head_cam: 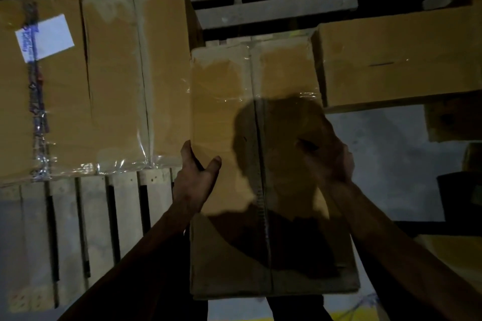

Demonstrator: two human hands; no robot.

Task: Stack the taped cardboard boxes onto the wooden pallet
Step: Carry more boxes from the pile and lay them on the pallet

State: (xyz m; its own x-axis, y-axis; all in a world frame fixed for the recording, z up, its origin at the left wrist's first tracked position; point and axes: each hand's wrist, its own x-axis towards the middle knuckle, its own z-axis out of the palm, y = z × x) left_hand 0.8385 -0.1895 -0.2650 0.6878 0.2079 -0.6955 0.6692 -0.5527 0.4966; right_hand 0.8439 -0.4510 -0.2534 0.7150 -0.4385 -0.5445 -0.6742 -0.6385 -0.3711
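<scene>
Dim scene, head view looking down. Both hands are on one taped cardboard box (229, 117) in the centre of frame, long side running away from the person, clear tape down its middle seam.

Left hand (194, 180) is at the box's left edge: thumb lies on the top face, fingers reach along the left side, spread fairly wide, curled round the edge in a grip. Right hand (326, 159) is at the right edge, in shadow; fingers look curled over the top near the edge, gripping it, but the exact finger layout is hard to tell in the dark. A shadow of the person's head and arms falls across the box top.

The box's far end sits just beside a larger taped box (109, 81) on its left, which lies on the wooden pallet (91, 216); bare slats show in front of it. That box carries a white label (45, 36) near its left end. Whether the held box rests on the pallet or is lifted, cannot tell. Another cardboard box (396, 65) lies to the right, near the held box's far right corner. More pallet slats (273, 8) show at the top.
</scene>
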